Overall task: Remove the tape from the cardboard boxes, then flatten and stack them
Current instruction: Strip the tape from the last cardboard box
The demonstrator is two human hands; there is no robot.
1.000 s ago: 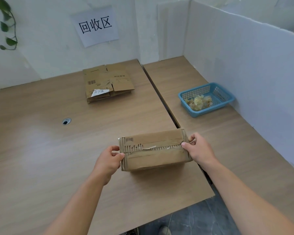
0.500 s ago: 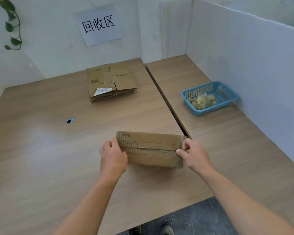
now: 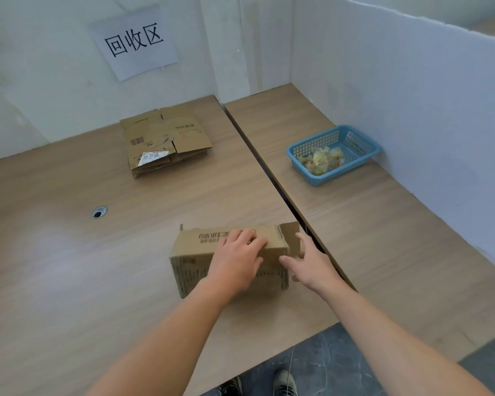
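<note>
A small brown cardboard box point(image 3: 196, 252) stands on the wooden table point(image 3: 69, 267) near its front edge, printed side up. My left hand point(image 3: 236, 260) lies flat on the box top, fingers spread over the print. My right hand point(image 3: 309, 262) is at the box's right end with fingers extended, touching an end flap point(image 3: 290, 234) that stands out from the box. A stack of flattened boxes point(image 3: 163, 141) lies at the back of the table.
A blue plastic basket point(image 3: 363, 144) holding crumpled tape sits on the right table by the white partition. A gap runs between the two tables. A cable hole point(image 3: 99, 212) is at the left. A paper sign hangs on the back wall.
The box has been turned so its printed face is up. My left hand moved from the box's left end onto its top. A flap at the right end has swung out.
</note>
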